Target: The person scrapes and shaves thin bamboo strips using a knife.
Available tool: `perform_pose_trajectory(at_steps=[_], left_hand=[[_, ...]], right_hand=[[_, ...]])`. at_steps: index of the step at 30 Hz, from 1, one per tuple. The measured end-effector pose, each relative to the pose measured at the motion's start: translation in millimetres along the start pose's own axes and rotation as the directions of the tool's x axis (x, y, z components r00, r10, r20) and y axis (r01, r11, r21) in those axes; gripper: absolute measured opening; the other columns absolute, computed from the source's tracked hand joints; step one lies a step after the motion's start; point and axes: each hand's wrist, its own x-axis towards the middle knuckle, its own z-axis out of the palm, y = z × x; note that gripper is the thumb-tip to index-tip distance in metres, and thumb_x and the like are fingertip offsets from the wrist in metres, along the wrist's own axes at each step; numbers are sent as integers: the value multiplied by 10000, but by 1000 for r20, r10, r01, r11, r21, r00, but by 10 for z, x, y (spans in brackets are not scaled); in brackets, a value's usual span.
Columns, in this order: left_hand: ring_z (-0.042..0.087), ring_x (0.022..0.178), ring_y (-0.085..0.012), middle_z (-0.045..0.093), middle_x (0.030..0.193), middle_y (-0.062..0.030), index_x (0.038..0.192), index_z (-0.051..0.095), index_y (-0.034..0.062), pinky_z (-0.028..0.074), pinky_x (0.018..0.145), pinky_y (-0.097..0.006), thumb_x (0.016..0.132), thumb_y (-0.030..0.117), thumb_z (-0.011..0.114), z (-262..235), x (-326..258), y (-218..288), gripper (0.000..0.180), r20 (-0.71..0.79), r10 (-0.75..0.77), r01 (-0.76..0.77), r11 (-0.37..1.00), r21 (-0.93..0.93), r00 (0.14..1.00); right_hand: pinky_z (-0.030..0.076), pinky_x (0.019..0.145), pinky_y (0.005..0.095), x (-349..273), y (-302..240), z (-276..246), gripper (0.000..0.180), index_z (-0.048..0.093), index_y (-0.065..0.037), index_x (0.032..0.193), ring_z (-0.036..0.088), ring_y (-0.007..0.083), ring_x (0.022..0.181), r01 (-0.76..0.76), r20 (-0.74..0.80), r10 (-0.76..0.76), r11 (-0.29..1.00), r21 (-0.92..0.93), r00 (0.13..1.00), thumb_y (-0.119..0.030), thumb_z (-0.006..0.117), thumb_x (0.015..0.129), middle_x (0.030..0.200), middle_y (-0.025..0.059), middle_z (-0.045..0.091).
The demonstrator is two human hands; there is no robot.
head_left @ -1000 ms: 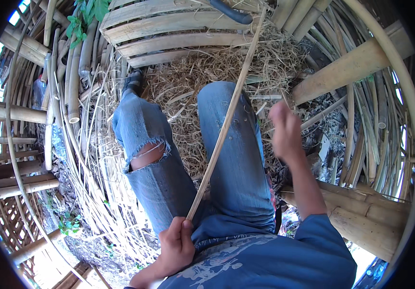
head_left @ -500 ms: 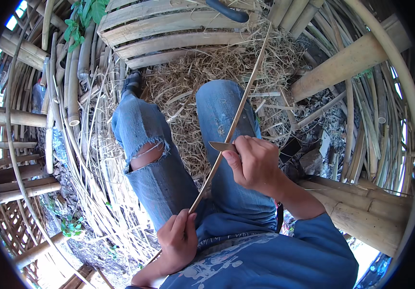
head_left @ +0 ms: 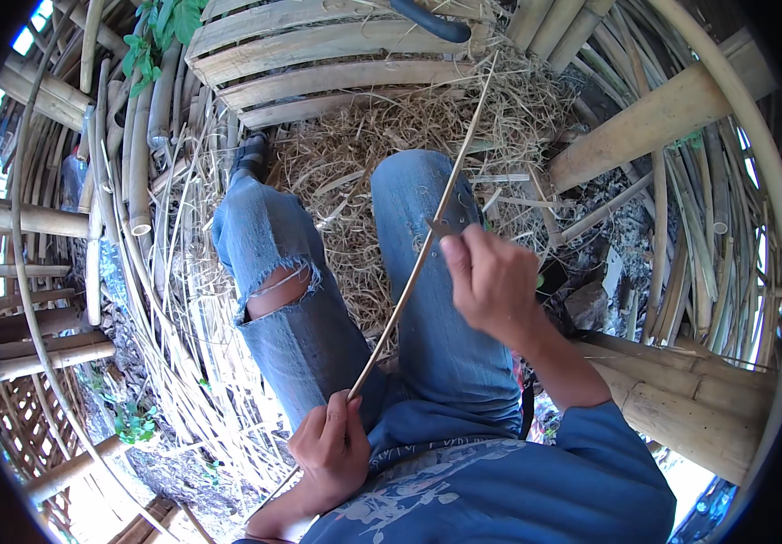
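A long, thin bamboo strip point(head_left: 406, 292) runs slantwise from my lap up over my right knee, its far end above the shavings. Near its lower end, my left hand point(head_left: 329, 444) is closed round it, close to my waist. My right hand point(head_left: 497, 276) is closed on a knife whose short blade point(head_left: 442, 228) lies against or just over the strip at the knee. The knife's handle is hidden in my fist. The hand is slightly blurred.
Curly bamboo shavings point(head_left: 346, 181) cover the ground between and beyond my legs. A slatted bamboo panel point(head_left: 337, 54) lies ahead, with a dark curved handle point(head_left: 432, 22) over it. Thick bamboo poles point(head_left: 654, 118) stand at the right. Loose pale strips point(head_left: 200, 363) and stacked poles point(head_left: 137, 172) lie left.
My right hand and the knife have moved farther up along the strip, away from my body. The strip's far end has shifted slightly left and down. My left hand stays nearly in place.
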Motion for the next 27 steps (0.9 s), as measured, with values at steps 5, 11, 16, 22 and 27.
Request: perform_pose_trajectory(at_steps=[5,11,16,22,27], left_hand=[[434,395,-198,463,541,-90,857,618,-4,304,384,-319,782,-31,616,-9,42,14,79,-18,15,-15,1000,-15,1000],[428,394,-194,456,536,-89,858,616,-4,301,384,-317,780,-32,619,14,15,17,83,-8,0,-1,999,-38,1000],[425,395,-191,450,534,-87,861,615,-5,303,385,-318,783,-28,618,-17,40,68,81,0,14,-14,999,-40,1000],[420,394,-191,441,532,-88,856,615,-5,302,388,-319,792,-25,609,-15,-12,33,67,-37,10,-12,999,-38,999],[467,419,-189,476,548,-61,850,623,38,344,387,-312,761,16,652,-23,11,32,96,32,14,-14,1000,8,999]], right_hand=[[418,396,351,-45,-8,6,337,476,-71,669,542,248,426,224,-77,-227,974,-40,971,-318,496,897,529,80,516],[388,374,342,-104,-65,71,351,474,-77,658,523,244,414,138,-112,-142,989,-48,984,-334,492,897,522,77,498],[400,388,363,63,167,6,351,458,-78,647,522,246,418,21,-97,-35,989,-143,995,-328,497,889,521,84,488],[390,386,335,47,87,32,340,466,-84,657,524,239,434,120,-150,-147,977,-175,978,-328,494,892,527,78,491],[377,376,320,54,100,15,343,471,-92,668,520,217,426,143,-169,-181,966,-215,969,-338,467,907,516,63,476]])
